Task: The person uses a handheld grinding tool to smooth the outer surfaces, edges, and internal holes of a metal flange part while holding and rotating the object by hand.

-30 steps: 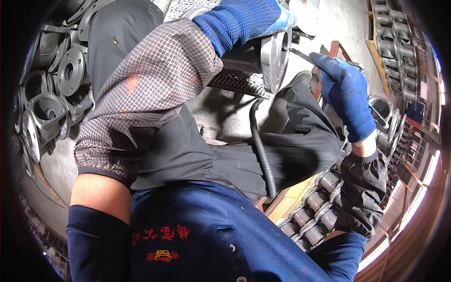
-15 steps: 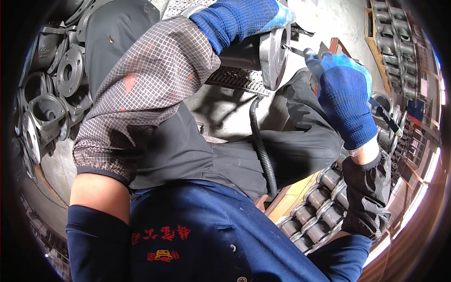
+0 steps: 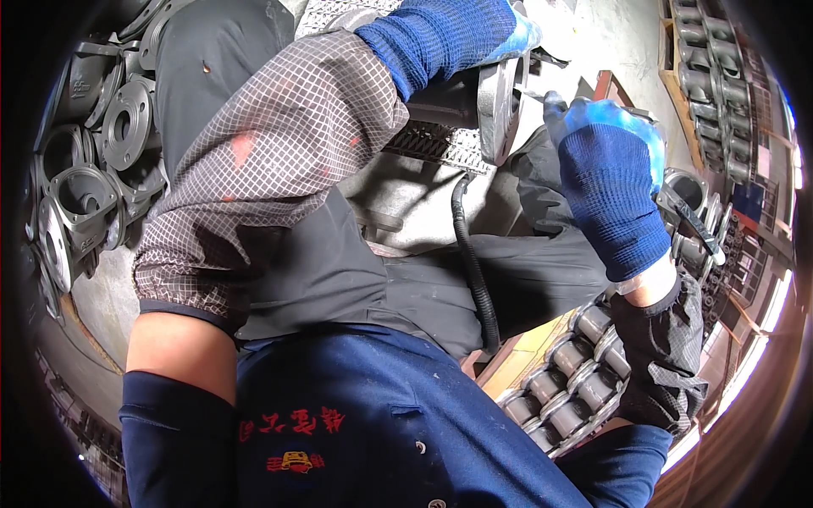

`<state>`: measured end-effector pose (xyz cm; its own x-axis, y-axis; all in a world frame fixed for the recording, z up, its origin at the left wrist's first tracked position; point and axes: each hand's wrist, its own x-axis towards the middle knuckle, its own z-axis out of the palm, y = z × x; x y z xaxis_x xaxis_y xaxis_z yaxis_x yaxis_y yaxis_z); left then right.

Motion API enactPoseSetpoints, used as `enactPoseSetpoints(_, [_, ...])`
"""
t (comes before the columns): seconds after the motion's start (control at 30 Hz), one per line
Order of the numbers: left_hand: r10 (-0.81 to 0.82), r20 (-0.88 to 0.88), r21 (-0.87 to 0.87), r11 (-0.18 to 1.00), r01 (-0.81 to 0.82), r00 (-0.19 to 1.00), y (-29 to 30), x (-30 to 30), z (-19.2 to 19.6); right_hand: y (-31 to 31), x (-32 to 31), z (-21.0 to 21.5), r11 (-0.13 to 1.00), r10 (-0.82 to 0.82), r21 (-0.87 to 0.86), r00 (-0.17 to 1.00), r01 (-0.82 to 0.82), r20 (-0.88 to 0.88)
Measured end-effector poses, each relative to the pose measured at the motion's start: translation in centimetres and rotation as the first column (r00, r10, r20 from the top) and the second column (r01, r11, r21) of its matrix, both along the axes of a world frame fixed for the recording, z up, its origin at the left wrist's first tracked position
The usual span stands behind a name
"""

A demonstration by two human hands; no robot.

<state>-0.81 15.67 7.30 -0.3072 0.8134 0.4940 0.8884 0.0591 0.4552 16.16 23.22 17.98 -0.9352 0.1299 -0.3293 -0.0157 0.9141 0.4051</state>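
Note:
A grey flanged metal casting lies on its side over a perforated metal grating between my legs. My left hand, in a blue coated glove, closes over the top of its flange; the fingertips are partly hidden. To the right of the flange, my right hand, also gloved, grips a slim bar-like tool. Its pale-tipped rear end sticks out past the wrist, and its thin front end points toward the flange's open face. The glove covers the middle of the tool, so its exact kind cannot be made out.
Grey flanged castings are heaped at the left. More stand in rows on a wooden pallet at the far right, and others lie beside my right knee. A black corrugated hose runs down across my lap.
My right hand has shifted slightly left and down, and the tool's rear end has swung lower. My left hand and the casting appear slightly further right in view.

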Motion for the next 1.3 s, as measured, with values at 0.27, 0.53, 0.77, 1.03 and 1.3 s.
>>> enactPoseSetpoints(0.27, [-0.016, 0.219, 0.069, 0.998, 0.001, 0.976, -0.6, 0.2, 1.0, 2.0, -0.7, 0.2, 0.997, 0.044, -0.053, 0.989, -0.052, -0.143])
enactPoseSetpoints(0.53, [0.016, -0.025, 0.044, 0.999, -0.015, 1.0, -0.3, 0.5, 0.3, 1.1, -1.2, 0.6, 0.994, 0.073, -0.073, 0.989, -0.083, -0.132])
enactPoseSetpoints(0.77, [-0.002, -0.017, 0.111, 0.994, 0.004, 1.0, -0.4, 0.6, 0.6, 0.7, -1.5, 0.8, 0.996, -0.007, -0.092, 0.996, -0.001, -0.088])
enactPoseSetpoints(1.03, [-0.071, -0.105, 0.096, 0.992, 0.082, 0.992, -0.9, 0.0, 0.4, 5.3, 0.9, 1.6, 0.26, -0.796, -0.955, 0.591, 0.143, -0.128])
enactPoseSetpoints(1.3, [0.043, 0.735, -0.133, 0.988, 0.081, 0.676, -2.9, 1.4, 2.1, 1.6, -1.1, -11.6, 0.556, -0.804, -0.756, 0.457, 0.346, -0.381])
